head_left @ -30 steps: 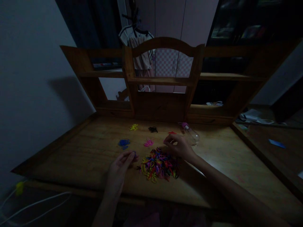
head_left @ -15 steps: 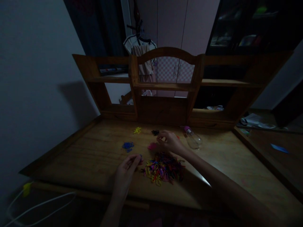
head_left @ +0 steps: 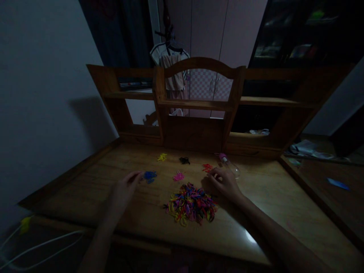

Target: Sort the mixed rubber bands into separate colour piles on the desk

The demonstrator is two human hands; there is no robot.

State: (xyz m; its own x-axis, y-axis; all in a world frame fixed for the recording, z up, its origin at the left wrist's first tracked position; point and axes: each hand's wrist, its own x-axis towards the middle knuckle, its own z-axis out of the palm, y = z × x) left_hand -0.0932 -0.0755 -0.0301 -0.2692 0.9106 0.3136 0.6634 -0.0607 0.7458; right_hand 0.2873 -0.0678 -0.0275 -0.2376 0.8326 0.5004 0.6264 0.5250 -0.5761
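- The left hand (head_left: pixel 123 189) is reaching to the blue pile (head_left: pixel 149 176), its grip lying just beside that pile's left edge; whether the fingertips are meeting or holding a piece, I cannot tell.
- The yellow pile (head_left: pixel 162 157) is lying farther back on the desk (head_left: pixel 93 182).
- The pink pile (head_left: pixel 179 176) is sitting between the hands, in front of the black pile (head_left: pixel 184 160).
- The mixed pile (head_left: pixel 192 204) is spreading nearer the wearer, well apart from the left grip.
- The red pile (head_left: pixel 207 167) is lying at the right hand's (head_left: pixel 227 185) fingertips; that grip's closure is too dim to tell.
- The bottle (head_left: pixel 233 170) is lying just behind that hand.
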